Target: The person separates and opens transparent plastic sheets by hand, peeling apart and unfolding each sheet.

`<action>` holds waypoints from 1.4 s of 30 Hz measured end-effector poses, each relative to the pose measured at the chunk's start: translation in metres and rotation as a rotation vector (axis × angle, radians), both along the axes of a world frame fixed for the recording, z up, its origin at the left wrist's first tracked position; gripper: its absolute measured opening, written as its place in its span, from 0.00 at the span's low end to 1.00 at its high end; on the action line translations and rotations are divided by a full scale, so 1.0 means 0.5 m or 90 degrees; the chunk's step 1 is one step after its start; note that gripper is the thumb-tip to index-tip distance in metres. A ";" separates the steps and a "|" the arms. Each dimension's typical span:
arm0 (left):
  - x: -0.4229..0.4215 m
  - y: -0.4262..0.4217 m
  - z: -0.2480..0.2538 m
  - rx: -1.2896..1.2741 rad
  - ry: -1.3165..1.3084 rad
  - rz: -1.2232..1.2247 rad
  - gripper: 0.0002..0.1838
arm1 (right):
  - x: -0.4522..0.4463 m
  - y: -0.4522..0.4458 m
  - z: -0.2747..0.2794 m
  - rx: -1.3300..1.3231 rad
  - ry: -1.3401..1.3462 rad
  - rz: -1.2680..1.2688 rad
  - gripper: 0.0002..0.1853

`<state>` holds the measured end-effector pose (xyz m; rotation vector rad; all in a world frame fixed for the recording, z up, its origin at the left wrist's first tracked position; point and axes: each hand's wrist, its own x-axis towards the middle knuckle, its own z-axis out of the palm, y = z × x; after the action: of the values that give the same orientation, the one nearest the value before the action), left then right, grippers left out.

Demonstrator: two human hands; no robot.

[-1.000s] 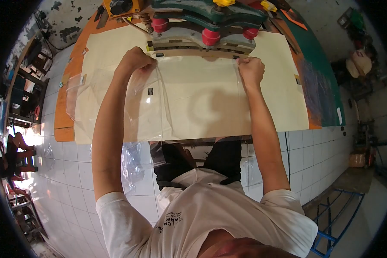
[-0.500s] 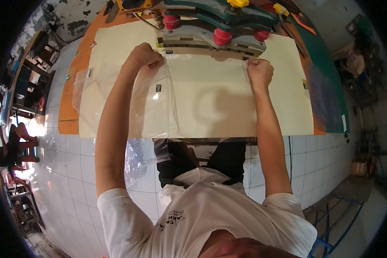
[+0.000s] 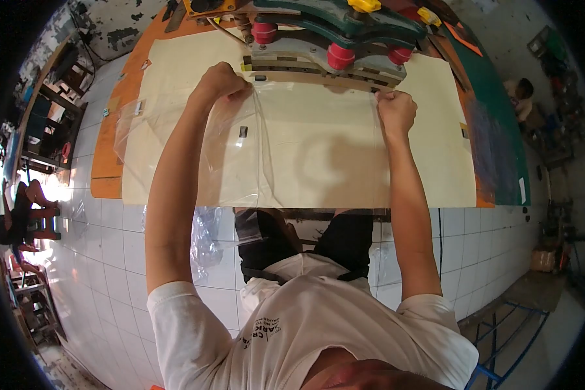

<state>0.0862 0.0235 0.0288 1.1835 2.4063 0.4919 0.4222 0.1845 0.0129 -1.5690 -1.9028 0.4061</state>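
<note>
A clear plastic sheet [image 3: 318, 149] is stretched flat between my two hands over a cream board. My left hand [image 3: 222, 82] is closed on the sheet's far left part, its fingertips pinched together. At the far right corner my right hand [image 3: 396, 109] pinches the sheet, with the fingers curled in. Just beyond both hands stands a press-like machine [image 3: 325, 55], with a green body, red knobs and a metal bar low over the board. The sheet's far edge lies along that bar. Loose folds of plastic gather under my left forearm and hang past the table's front edge.
The cream board [image 3: 435, 162] covers much of an orange table [image 3: 107, 169]. A green mat [image 3: 507, 153] and more clear plastic lie at the right. Crumpled plastic [image 3: 205, 244] hangs below the front edge. Other people [image 3: 521, 97] are at the far right and far left.
The view has shifted slightly. Both hands keep their pinch on the plastic sheet and stay almost in place against the machine. At the far right, the other person has changed posture.
</note>
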 end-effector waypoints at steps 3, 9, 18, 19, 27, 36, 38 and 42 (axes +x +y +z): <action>0.003 0.000 0.001 0.000 -0.009 0.007 0.19 | 0.000 -0.001 0.001 -0.005 0.000 -0.001 0.11; 0.009 -0.003 0.005 0.020 -0.004 0.002 0.15 | 0.000 0.003 -0.006 0.005 0.000 0.000 0.10; 0.012 -0.008 0.007 0.039 -0.032 0.010 0.15 | 0.003 0.013 -0.015 0.000 0.009 0.002 0.10; 0.006 -0.007 0.004 0.047 -0.047 0.003 0.15 | 0.004 0.016 -0.016 -0.003 0.009 -0.002 0.10; 0.009 -0.008 0.002 0.064 -0.084 0.012 0.14 | 0.004 0.019 -0.018 0.022 0.008 0.004 0.13; 0.008 -0.004 0.005 0.033 -0.057 0.021 0.14 | 0.005 0.019 -0.017 0.016 0.000 0.004 0.15; 0.000 0.000 -0.005 0.039 -0.055 0.008 0.15 | 0.005 0.019 -0.014 0.015 -0.002 0.009 0.15; 0.000 -0.002 -0.006 0.048 -0.047 0.008 0.15 | 0.007 0.016 -0.010 0.000 -0.002 0.012 0.15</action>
<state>0.0861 0.0226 0.0258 1.1611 2.3521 0.6242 0.4255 0.1924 0.0079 -1.5525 -1.9211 0.4118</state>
